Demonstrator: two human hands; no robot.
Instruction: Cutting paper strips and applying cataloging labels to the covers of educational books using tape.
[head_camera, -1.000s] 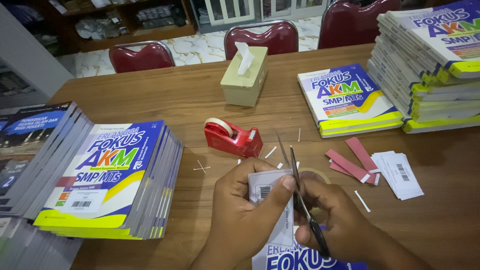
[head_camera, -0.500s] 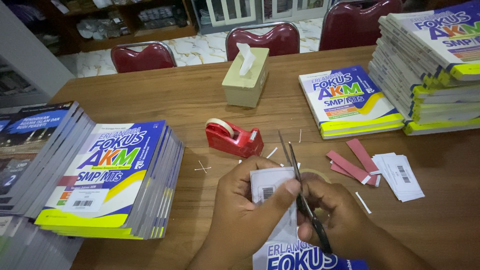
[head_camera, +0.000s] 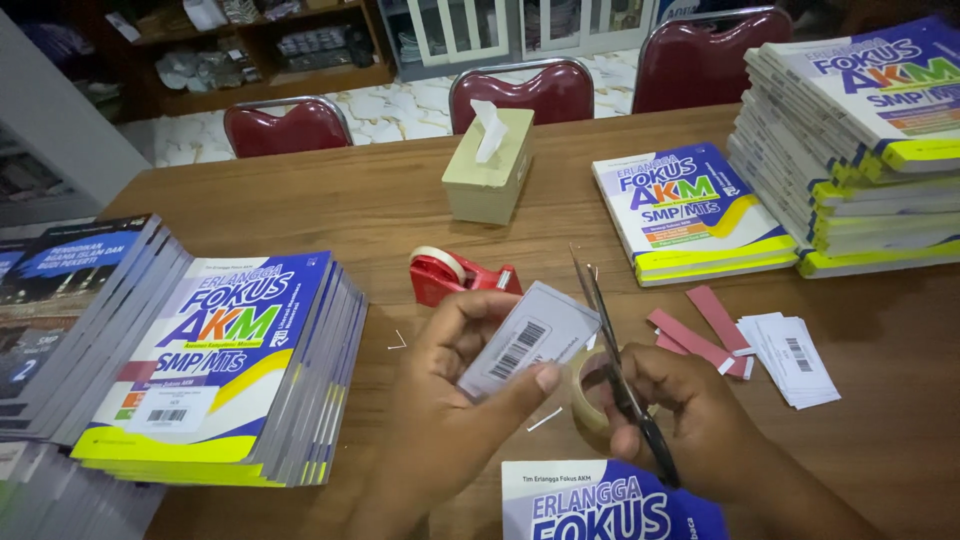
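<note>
Head view: left hand pinches barcode label; right hand holds scissors.

A school library or book storeroom: stacks of identical blue workbooks at nine and two o'clock on a long wooden table, maroon chairs at twelve, cluttered shelves beyond at eleven.

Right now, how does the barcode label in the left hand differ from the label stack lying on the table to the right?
The held barcode label is a single piece, tilted and off the table between the left hand thumb and fingers, at the scissors blades; the label stack is several pieces lying flat on the table, untouched. The held one looks greyer, the stack whiter. Both are small rectangles with a printed barcode.
</note>
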